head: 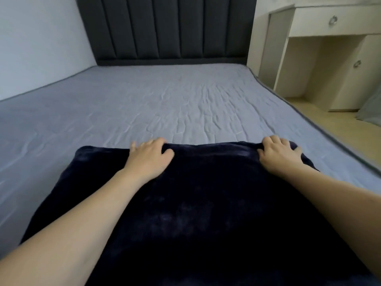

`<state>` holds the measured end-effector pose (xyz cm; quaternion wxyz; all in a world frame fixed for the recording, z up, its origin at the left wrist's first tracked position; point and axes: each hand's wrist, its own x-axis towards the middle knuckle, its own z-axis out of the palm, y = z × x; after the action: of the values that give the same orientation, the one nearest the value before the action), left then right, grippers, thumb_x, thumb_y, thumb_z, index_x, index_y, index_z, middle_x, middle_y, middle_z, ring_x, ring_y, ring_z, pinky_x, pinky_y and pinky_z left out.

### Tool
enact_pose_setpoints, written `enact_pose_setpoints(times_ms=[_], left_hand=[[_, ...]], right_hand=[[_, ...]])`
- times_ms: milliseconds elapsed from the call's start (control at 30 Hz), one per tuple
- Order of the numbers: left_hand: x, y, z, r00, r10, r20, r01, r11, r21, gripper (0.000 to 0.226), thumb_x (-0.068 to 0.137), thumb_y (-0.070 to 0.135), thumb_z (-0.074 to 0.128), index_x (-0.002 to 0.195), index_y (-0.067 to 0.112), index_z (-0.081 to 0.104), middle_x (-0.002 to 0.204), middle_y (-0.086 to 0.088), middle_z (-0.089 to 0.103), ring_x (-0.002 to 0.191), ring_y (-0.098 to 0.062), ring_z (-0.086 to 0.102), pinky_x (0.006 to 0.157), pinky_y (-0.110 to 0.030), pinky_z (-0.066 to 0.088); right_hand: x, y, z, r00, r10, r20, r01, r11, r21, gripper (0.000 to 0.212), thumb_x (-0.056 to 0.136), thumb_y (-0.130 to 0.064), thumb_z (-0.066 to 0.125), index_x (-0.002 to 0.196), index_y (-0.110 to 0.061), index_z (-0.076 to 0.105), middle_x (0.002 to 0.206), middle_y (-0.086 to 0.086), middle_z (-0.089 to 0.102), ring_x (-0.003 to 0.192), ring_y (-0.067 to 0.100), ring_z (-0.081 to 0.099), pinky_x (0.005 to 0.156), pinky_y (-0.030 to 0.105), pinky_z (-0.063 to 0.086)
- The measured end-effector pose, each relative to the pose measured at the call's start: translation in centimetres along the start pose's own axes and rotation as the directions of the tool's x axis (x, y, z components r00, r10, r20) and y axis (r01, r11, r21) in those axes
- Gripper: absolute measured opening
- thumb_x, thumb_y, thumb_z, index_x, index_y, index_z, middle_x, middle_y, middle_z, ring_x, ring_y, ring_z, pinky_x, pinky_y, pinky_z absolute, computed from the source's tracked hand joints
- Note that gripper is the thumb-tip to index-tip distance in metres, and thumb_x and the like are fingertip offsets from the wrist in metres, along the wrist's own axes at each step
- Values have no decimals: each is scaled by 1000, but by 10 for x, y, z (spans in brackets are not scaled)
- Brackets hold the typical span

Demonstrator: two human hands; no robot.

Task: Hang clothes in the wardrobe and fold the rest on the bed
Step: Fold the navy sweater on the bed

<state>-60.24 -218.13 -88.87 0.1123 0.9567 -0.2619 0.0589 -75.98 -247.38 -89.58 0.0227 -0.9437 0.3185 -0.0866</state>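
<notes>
A bed (165, 104) covered in a wrinkled pale grey-blue sheet fills a bedroom, backed by a dark padded headboard (169, 27) with vertical channels and a plain light wall on the left. To the right, on a light wooden floor (321, 122), stands a cream cabinet unit (329, 48) with round metal knobs on its drawer and door. On the near half of the mattress lies a dark navy, plush-looking piece of fabric (195, 213), spread flat with its far edge running across the bed. A person's two bare forearms reach out over it. The left hand (149, 156) grips the far edge near its left corner, fingers curled over and under the fold, thumb pressed on top. The right hand (278, 150) grips the same edge near the right corner, knuckles raised and fingers hooked round the cloth. Whether the fabric is a garment or a blanket cannot be told.
</notes>
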Motion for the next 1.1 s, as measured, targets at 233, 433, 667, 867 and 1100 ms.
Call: enact_pose_setpoints(times_ms=[233, 433, 667, 867, 1100], left_hand=[[33, 11, -13, 936, 187, -298, -157, 980, 120, 38, 96, 48, 35, 103, 15, 53, 109, -8, 51, 104, -32, 50, 86, -42, 34], [31, -3, 44, 983, -98, 154, 78, 989, 128, 53, 97, 59, 18, 128, 23, 43, 134, -6, 43, 122, -28, 36, 102, -43, 24], [-5, 33, 5, 967, 120, -227, -69, 973, 221, 42, 101, 39, 27, 127, 16, 49, 135, -5, 49, 124, -27, 43, 112, -47, 23], [-90, 64, 22, 948, 293, 125, -292, 956, -24, 79, 83, 76, 2, 152, 37, 5, 161, 15, -2, 147, -6, -9, 118, -44, -12], [-76, -22, -3, 981, 13, 192, -55, 975, 213, 78, 84, 74, -4, 153, 37, -3, 162, 8, -6, 148, -14, -9, 118, -43, -12]], right_hand=[[25, -1, -23, 974, -76, -211, 45, 988, -148, 15, 96, -18, 37, 105, -11, 46, 111, 11, 47, 104, 34, 47, 88, 47, 36], [18, -4, 10, 994, -56, -99, 35, 979, -200, 20, 92, -13, 35, 104, -11, 51, 113, 11, 53, 107, 33, 49, 97, 49, 33], [-38, -26, -10, 924, -181, -336, 229, 967, 109, 56, 95, -54, 21, 141, -27, 37, 157, -1, 19, 145, 18, 12, 112, 49, -16], [-75, -34, 19, 972, -213, 100, 196, 968, 153, 80, 79, -74, 0, 150, -39, -1, 161, -6, -1, 147, 13, -5, 111, 48, -19], [-37, 9, 21, 989, 31, 146, -36, 999, 32, 80, 73, -83, -6, 146, -50, 2, 160, -13, -7, 147, 17, -7, 108, 63, -10]])
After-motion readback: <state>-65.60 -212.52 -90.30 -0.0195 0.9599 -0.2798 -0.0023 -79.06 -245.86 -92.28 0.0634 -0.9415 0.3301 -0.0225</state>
